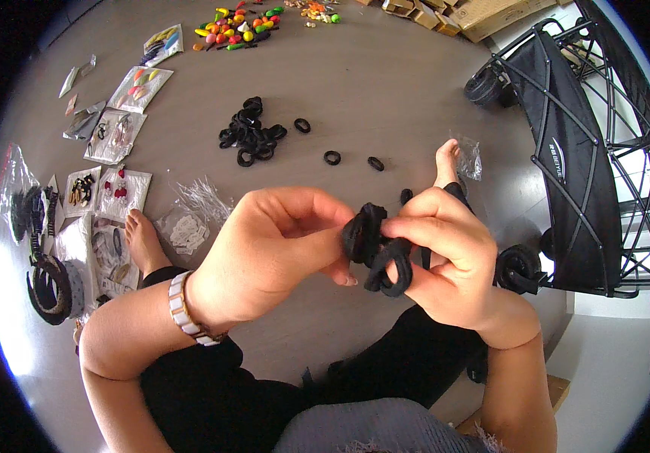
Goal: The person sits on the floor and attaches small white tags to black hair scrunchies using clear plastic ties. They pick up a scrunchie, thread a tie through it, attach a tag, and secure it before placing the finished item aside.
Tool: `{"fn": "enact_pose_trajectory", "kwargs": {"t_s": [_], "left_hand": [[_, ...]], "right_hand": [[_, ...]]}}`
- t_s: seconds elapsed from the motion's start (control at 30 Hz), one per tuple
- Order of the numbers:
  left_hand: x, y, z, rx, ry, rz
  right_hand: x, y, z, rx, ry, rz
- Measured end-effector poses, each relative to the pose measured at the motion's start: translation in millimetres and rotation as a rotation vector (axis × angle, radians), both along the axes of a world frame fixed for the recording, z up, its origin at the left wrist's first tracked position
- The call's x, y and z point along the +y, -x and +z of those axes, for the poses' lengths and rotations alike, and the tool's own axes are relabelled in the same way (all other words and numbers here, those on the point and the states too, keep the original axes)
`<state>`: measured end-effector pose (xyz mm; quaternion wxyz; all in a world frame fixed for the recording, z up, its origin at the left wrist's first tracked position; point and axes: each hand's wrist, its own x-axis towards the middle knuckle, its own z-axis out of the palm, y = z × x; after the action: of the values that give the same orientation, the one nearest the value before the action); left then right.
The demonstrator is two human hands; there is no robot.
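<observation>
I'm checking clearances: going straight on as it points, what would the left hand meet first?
The black bands touching the left hand come first; the right hand probably follows, though depth is unclear.

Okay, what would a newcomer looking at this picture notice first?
Probably the left hand and right hand near the centre, gripping a bunch of black bands. Then the bright pile of multicoloured fruit-like pieces at the top, left of centre, and the black wheeled cart along the right side.
</observation>
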<state>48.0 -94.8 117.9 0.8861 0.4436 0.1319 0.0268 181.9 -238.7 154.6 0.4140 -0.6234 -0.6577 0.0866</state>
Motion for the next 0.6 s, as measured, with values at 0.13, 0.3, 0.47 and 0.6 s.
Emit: {"fn": "enact_pose_trajectory", "kwargs": {"t_s": [0.13, 0.3, 0.47, 0.6], "left_hand": [[-5.8, 5.2, 12.9, -0.006, -0.211, 0.066], [-8.3, 6.3, 12.5, 0.014, -0.332, 0.035], [3.6, 5.8, 4.5, -0.049, 0.13, -0.046], [3.6, 3.6, -0.3, -0.083, 0.284, -0.083]], "right_hand": [[1.8, -1.1, -1.8, -0.084, -0.018, -0.018], [2.0, 1.0, -5.6, -0.132, -0.032, -0.022], [1.0, 2.0, -3.8, -0.105, -0.037, 0.004], [-4.4, -1.0, -1.0, -0.056, -0.017, 0.025]]}}
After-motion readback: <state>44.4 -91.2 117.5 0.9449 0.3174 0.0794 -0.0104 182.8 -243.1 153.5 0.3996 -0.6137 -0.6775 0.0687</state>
